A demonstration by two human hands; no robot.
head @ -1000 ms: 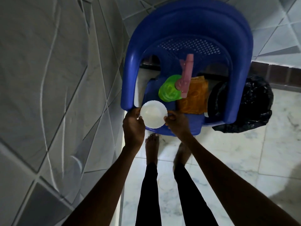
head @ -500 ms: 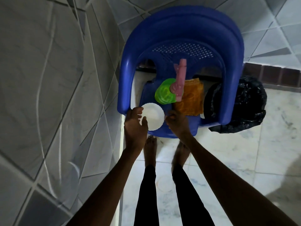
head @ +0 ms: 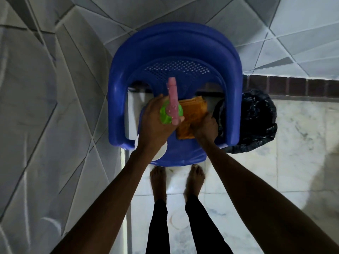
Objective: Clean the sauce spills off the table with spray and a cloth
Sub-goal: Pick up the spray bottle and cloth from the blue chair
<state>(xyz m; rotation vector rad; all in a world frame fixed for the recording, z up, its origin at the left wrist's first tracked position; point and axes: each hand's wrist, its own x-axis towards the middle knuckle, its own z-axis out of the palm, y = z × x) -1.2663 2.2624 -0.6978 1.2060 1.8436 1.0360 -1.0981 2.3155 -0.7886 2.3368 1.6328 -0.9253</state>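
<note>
A green spray bottle (head: 165, 116) with a pink trigger head (head: 173, 99) stands on the seat of a blue plastic chair (head: 174, 44). My left hand (head: 156, 123) is wrapped round the bottle from the left. Beside it on the right lies a folded orange cloth (head: 192, 114), and my right hand (head: 205, 126) grips its near right edge. A white bowl (head: 161, 153) sits at the seat's front left, mostly hidden under my left wrist.
A black plastic bag (head: 256, 121) bulges against the chair's right armrest. Grey tiled walls close in on the left and behind. My bare feet (head: 176, 178) stand on the pale marble floor just in front of the seat.
Both hands have let go of the white bowl on the seat. The left hand moved up to the spray bottle, the right hand over to the orange cloth.
</note>
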